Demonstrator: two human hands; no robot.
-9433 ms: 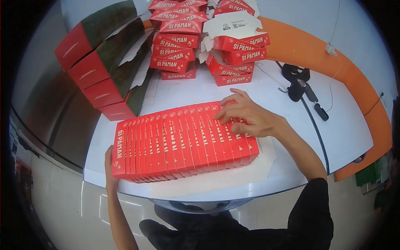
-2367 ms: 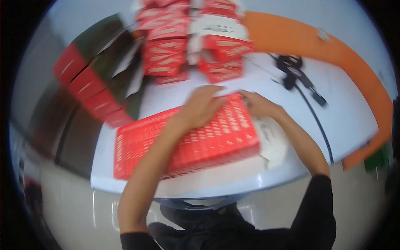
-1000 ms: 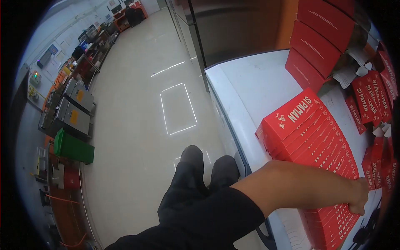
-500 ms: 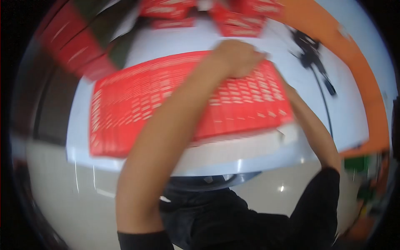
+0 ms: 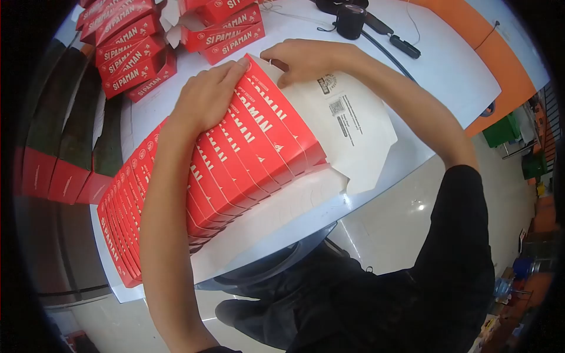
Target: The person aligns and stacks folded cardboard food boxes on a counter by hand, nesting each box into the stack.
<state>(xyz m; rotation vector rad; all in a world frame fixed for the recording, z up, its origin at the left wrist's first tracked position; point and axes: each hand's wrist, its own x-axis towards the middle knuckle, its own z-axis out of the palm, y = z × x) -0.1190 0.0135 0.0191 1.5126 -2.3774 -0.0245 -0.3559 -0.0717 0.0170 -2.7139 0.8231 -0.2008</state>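
Note:
A long row of red boxes (image 5: 247,147) lettered SI PAMAN stands packed together on the white table (image 5: 376,212). My left hand (image 5: 210,97) rests on top of the row near its right end, its fingers bent together over the box tops. At the far corner of the end box, my right hand (image 5: 303,60) has its thumb and forefinger curled around the edge, with a small gap between the tips. A white cardboard flap (image 5: 353,126) with a printed logo and code spreads out to the right of the row, under my right forearm.
Stacked red boxes (image 5: 132,62) and more red boxes (image 5: 232,35) lie at the back. Tall red and dark green boxes (image 5: 70,176) stand at the left. A black device (image 5: 351,22) with a cable is at the back right. A green bin (image 5: 501,130) stands beyond the table.
The view has swung left and back, and now turns right. My left hand has gone from the row's left end to its right part; my right hand has moved to the end box's far corner.

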